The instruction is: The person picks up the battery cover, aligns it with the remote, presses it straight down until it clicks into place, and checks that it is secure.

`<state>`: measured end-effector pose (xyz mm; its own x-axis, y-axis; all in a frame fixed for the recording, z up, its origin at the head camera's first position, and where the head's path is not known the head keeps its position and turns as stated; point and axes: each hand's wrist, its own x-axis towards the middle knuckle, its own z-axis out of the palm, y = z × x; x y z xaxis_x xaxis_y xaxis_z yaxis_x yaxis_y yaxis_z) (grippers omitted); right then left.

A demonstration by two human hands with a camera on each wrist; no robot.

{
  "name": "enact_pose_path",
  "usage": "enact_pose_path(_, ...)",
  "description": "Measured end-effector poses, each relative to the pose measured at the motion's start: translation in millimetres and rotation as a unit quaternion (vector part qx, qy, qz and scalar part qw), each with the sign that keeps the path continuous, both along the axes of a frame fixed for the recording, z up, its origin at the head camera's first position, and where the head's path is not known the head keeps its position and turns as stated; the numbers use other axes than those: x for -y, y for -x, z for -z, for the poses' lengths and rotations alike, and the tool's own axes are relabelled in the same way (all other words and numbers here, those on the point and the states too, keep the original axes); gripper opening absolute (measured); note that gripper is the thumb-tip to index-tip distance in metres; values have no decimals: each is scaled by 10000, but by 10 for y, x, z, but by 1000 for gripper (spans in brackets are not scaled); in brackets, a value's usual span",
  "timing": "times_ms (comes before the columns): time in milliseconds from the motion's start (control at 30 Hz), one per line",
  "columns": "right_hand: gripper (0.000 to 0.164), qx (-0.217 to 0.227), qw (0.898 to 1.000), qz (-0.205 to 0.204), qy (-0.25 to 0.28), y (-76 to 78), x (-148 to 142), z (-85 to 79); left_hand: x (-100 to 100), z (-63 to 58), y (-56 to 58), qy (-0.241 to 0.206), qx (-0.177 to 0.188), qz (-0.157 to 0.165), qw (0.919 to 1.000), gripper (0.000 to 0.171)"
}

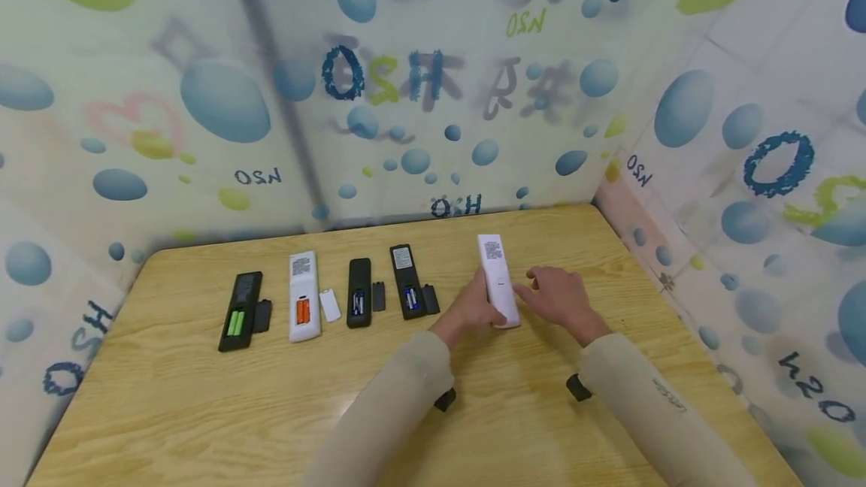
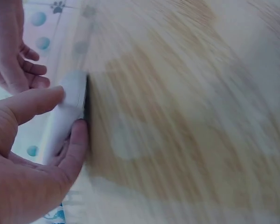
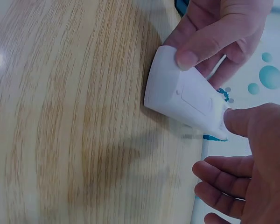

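"Fingers (image 2: 75,147) on the left hand (image 1: 471,307): how do they sit?"

"Curled round the held remote (image 1: 501,281), spread only as wide as it needs."

"And the right hand (image 1: 560,297)?"

"At three o'clock of that remote, fingers loosely bent and parted, gripping nothing. I can't tell whether the thumb (image 3: 238,120) touches it."

"Read me the tabletop (image 1: 203,412), left to right."

"First remote (image 1: 249,288): black, with green batteries (image 1: 235,323), a black cover (image 1: 262,316) at its three o'clock. Second remote (image 1: 304,284): white, orange batteries (image 1: 302,312), a white cover (image 1: 329,305) at three o'clock. Third remote (image 1: 360,273): black, batteries showing, its dark cover (image 1: 379,296) also at three. Fourth remote (image 1: 404,276): black, blue-and-white batteries (image 1: 411,297), a small cover (image 1: 430,299) at four."

"Where's the held one?"

"Rightmost, between the hands, back facing up, its label (image 1: 495,251) end toward twelve o'clock. The other four lie toward its nine."
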<state>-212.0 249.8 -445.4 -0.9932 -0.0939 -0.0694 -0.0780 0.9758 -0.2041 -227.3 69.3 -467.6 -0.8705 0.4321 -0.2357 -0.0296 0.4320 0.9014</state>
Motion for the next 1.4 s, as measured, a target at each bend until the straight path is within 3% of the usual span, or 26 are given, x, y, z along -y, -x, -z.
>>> enact_pose_path(200,53,-36,10000,59,-3,-36,-47,-10,-48,-67,-6,226,386,-317,9985,87)
enact_pose_path(367,52,-88,9999,19,87,-51,-49,-10,-74,-95,-19,401,471,-546,9966,80)
enact_pose_path(633,51,29,9999,52,95,-70,-18,-22,-55,-134,-59,637,445,-816,9936,71)
enact_pose_path(933,51,60,10000,12,55,-71,33,-11,-39,-136,-116,639,392,-885,9933,77)
enact_pose_path(1133,49,11,9999,-84,104,-58,82,-23,32,-186,-155,581,331,-905,9936,72)
enact_pose_path(1400,47,-57,9998,-143,148,-34,192,-49,226,-214,-138,1073,-14,-917,9900,69)
